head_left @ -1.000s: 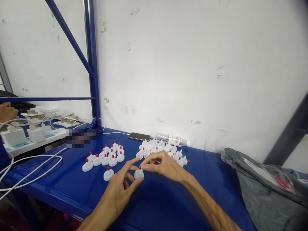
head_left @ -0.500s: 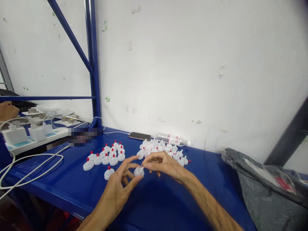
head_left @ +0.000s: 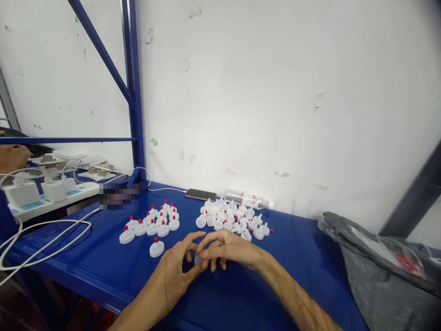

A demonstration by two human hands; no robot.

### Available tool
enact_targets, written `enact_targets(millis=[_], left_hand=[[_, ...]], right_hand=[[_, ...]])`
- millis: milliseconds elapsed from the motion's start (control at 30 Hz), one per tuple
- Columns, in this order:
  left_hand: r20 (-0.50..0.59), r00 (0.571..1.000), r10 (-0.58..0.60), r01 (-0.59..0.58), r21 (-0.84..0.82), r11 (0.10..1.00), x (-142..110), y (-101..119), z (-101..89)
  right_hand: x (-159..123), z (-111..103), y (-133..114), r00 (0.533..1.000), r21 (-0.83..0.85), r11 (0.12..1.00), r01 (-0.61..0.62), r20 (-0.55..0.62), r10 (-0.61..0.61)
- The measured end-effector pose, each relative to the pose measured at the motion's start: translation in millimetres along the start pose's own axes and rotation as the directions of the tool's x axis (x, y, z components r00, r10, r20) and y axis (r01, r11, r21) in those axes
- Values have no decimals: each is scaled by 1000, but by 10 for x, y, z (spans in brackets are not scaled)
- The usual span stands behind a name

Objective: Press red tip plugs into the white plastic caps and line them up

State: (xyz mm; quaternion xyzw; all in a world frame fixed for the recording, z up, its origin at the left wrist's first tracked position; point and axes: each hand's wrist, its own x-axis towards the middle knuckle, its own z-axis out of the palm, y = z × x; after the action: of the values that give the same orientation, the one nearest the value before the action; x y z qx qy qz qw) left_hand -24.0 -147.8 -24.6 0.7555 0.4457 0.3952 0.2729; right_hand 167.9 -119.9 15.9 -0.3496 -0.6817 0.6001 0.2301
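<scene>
Both my hands meet over the blue tabletop (head_left: 241, 294) near its front. My left hand (head_left: 175, 269) curls round a small white cap (head_left: 197, 260), which shows only as a sliver between the fingers. My right hand (head_left: 225, 248) presses its fingertips onto the same cap from the right. One white cap with a red tip (head_left: 156, 248) stands just left of my left hand. Further back stand several red-tipped caps (head_left: 151, 223) in rows. A loose heap of white caps (head_left: 230, 218) lies behind my right hand.
A phone (head_left: 200, 195) and a lying clear bottle (head_left: 246, 199) rest against the white wall. A grey plastic bag (head_left: 382, 271) fills the right end. White cables (head_left: 44, 239), power strips with chargers (head_left: 37, 195) and another person's hand (head_left: 12, 156) are at left, beyond the blue frame post (head_left: 132, 92).
Both hands have dropped lower and closed together, so the white cap that showed between the fingertips is now almost hidden.
</scene>
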Motion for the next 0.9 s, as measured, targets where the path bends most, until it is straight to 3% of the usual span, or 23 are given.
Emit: enact_targets(millis=[200,300,433,533,733,900], left_hand=[[-41,999,4,0,98,995,-20,-96,14],[-47,999,2,5,133,991,-39,-119,-92],[-47,998,-33,38,119,992,-68,-185,-308],[-38,999,-34,40,142,989,-60,-272,-451],[-91,994,-55,79,291,953,2,-394,-604],[-125,992,-7,51,349,936,-16,-442,-574]], right_hand=[[27,40,-13,996,-149,989,3,-85,-15],[-11,-44,-69,971,-313,950,-14,-233,-63],[-77,-166,-102,827,-580,801,-149,-518,-220],[-103,-193,-81,757,-709,647,-282,-578,-304],[-75,-150,3,781,-816,432,-385,-537,-319],[-62,-137,33,792,-834,390,-390,-520,-321]])
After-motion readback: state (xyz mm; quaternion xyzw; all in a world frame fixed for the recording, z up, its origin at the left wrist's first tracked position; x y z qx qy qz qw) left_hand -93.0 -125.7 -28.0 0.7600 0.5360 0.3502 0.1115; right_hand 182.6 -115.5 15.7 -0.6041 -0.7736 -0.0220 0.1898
